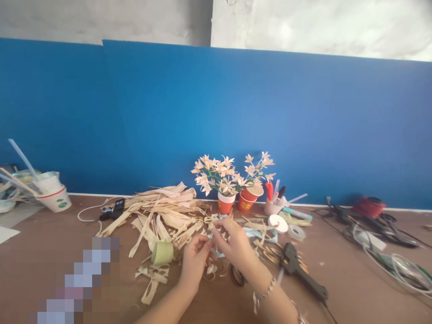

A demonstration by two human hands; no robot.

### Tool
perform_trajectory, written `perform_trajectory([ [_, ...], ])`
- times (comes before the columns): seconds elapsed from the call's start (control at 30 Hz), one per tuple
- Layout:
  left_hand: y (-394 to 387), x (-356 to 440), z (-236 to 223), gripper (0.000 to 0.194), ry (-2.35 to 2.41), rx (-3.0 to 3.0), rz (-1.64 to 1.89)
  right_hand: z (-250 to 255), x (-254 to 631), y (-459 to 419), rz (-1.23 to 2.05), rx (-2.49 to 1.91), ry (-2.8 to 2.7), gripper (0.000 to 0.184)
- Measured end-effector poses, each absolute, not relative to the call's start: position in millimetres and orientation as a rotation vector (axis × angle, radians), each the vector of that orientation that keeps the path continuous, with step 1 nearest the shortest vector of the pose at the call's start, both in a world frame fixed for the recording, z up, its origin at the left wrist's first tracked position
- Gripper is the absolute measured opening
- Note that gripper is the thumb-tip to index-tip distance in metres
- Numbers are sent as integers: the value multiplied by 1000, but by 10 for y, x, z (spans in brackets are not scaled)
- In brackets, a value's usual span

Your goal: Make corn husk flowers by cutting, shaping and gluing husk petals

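A small pale piece (211,237), mostly hidden by the fingers, was at the middle of the work, just above the table (135,279) and in front of the flower cups. The left hand (195,261) had its thumb and forefinger pinched together at its lower side, seemingly on the piece. The right hand (232,243) reached in from the other side with its fingers bent over the piece; whether they gripped it could not be told. Pale scraps lay beneath and around both hands. Just left of the left hand, a green roll (162,253) lay near curled strips, with a heap of dried husks (165,202) behind it. Beyond the hands, a red-and-white cup (226,202) held pale flowers (219,173), and stacked red cups (248,198) stood beside it with more blossoms above. To their right were a holder with pens (272,206), a white tape roll (278,223) and a clear roll (296,232). A black glue gun (302,272) lay right of the right hand, tangled cables (388,252) farther right, and a white cup (56,198) stood far left, all before a blue panel (168,112).
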State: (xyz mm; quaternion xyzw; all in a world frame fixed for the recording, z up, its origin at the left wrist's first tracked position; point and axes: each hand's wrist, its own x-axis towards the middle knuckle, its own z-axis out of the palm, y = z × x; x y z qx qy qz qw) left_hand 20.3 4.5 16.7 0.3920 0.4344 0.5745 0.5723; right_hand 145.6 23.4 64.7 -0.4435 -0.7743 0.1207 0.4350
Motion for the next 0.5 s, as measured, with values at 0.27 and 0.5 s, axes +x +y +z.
perform_trajectory([
  [0.27,16,206,221,31,855,752,1263,662,1518,336,777,-1236,-1620,29],
  [0.5,-1,201,225,31,809,782,1111,664,1544,364,1116,-1186,-1542,27],
])
